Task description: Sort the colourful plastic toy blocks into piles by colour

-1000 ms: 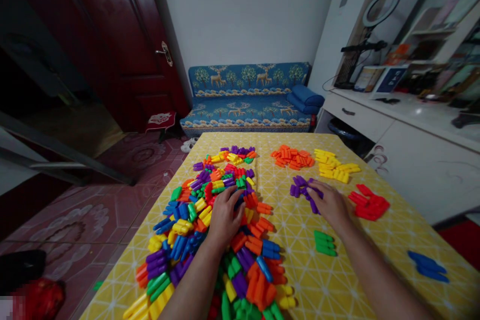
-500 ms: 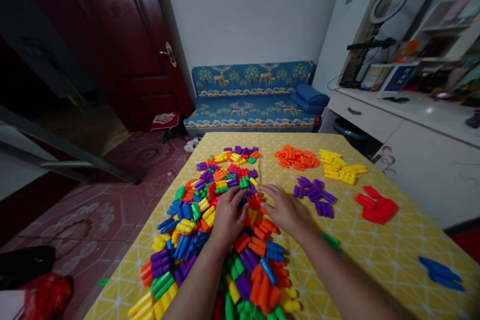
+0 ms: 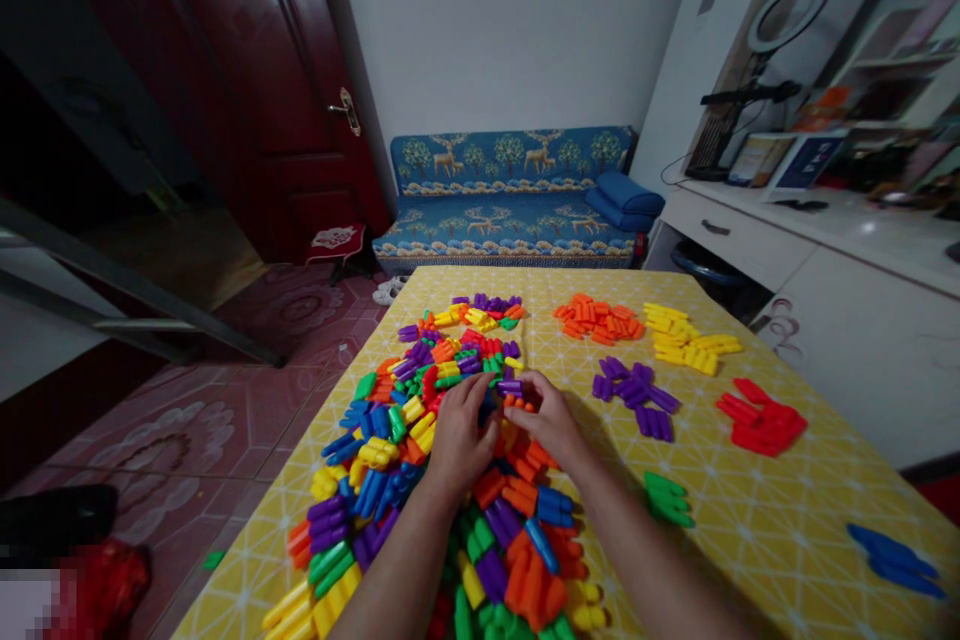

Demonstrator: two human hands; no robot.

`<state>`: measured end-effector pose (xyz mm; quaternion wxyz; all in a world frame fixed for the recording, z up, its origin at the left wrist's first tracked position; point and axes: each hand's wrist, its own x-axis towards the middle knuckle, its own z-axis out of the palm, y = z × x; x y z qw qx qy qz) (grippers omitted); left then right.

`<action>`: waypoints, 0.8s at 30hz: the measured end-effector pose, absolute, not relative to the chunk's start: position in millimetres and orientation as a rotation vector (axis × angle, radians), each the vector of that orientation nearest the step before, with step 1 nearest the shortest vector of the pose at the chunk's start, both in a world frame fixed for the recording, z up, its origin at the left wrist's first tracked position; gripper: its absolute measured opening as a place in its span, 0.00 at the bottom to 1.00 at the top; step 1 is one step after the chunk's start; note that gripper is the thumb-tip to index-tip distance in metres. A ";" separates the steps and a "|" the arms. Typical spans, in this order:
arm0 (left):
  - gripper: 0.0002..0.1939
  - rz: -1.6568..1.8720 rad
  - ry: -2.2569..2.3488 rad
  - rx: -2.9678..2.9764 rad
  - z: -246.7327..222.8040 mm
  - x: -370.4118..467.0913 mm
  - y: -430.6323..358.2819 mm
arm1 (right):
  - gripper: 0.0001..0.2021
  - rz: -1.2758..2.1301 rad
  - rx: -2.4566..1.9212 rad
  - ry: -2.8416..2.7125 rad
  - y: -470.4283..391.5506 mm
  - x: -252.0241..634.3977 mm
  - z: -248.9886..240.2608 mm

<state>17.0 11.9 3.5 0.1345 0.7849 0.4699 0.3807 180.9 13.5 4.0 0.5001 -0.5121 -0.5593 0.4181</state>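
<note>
A large heap of mixed coloured plastic pieces [image 3: 375, 453] covers the left part of the table. Over its middle is my left hand [image 3: 461, 430], fingers curled down among the pieces; what it holds, if anything, is hidden. My right hand [image 3: 551, 420] is at the heap's right edge, its fingers bent round a purple piece [image 3: 510, 387] with orange ones just below. Right of the hands lie separate groups: orange [image 3: 598, 319], yellow [image 3: 690, 340], purple [image 3: 636, 395], red [image 3: 761, 417], green [image 3: 667, 499] and blue [image 3: 892, 558].
The table [image 3: 757, 540] has a yellow patterned cloth. Behind it stands a blue sofa [image 3: 510, 205] against the wall. A white cabinet [image 3: 847, 300] is at the right, a dark red door [image 3: 247, 70] at the left. A small green piece [image 3: 214, 559] lies on the floor.
My right hand has moved left to the heap's edge, and its fingers have closed in around a purple piece. The green group shows more fully now. The view has shifted slightly.
</note>
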 end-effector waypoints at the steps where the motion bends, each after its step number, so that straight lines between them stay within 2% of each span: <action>1: 0.26 1.115 1.353 2.269 4.4 16.9 11.4 | 0.15 1.066 -1.176 -1.308 9.9 181.7 5.6; 5: 0.19 1.118 1.244 2.286 8.0 16.7 10.4 | 0.15 1.098 -1.118 -1.291 -3.1 183.4 10.5; 8: 0.17 1.132 1.150 2.276 9.1 16.9 10.4 | 0.13 1.074 -1.134 -1.335 -9.5 183.2 12.0; 13: 0.17 1.171 1.101 2.224 8.1 17.4 9.8 | 0.10 0.972 -1.131 -1.311 -13.8 180.7 11.4; 24: 0.18 1.145 1.118 2.300 3.5 16.8 13.2 | 0.13 0.772 -1.217 -1.137 -20.8 202.2 18.6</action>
